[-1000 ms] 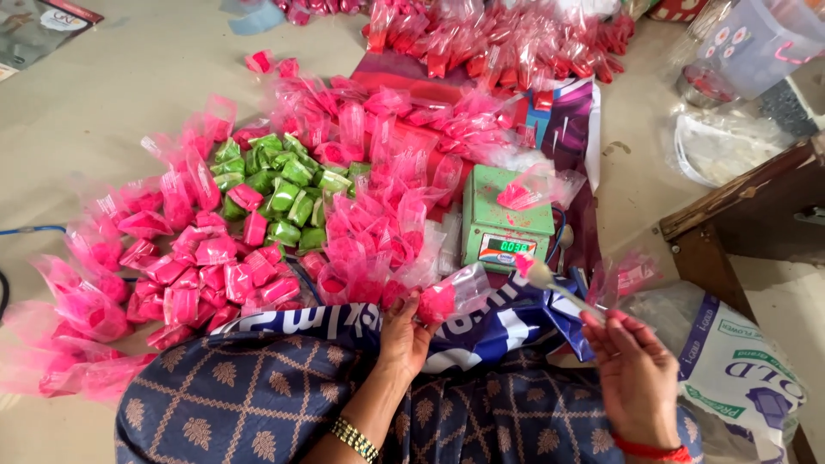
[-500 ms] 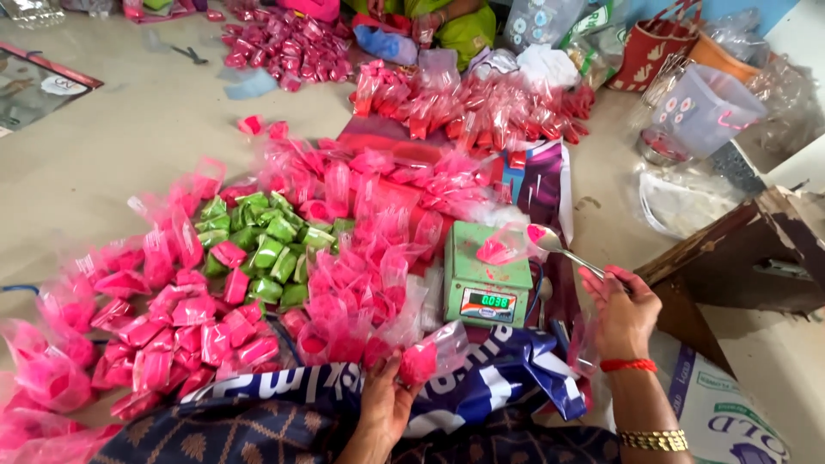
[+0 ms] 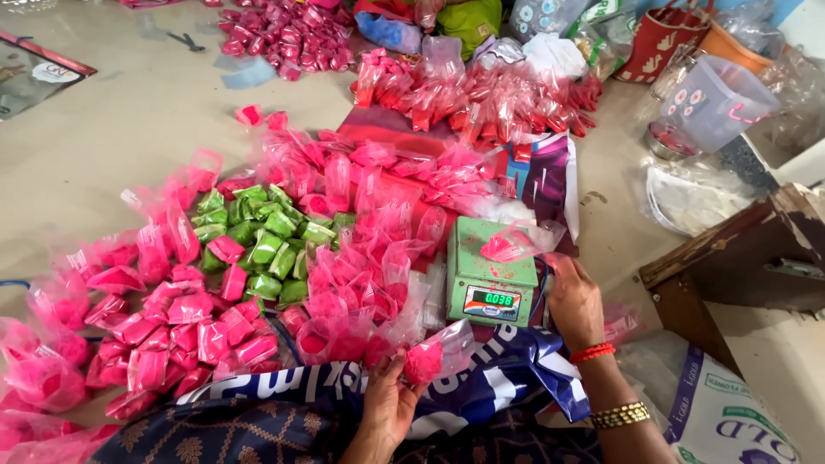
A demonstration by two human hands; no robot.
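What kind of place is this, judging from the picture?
Probably a small home packing spot on the floor: a green digital scale weighing a pink powder pouch, heaps of filled pouches, and the left hand holding another.

Soft, even daylight fills the room, bright enough that colours look saturated. Shadows are faint and short. The plastic bags (image 3: 404, 223) catch small glints, and the scale's display (image 3: 491, 300) glows green. Focus is fairly sharp at centre; the edges bend slightly and soften.

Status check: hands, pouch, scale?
Left hand grips a pink pouch. Right hand beside the green scale, another pouch on its pan. Pouches heaped all around.
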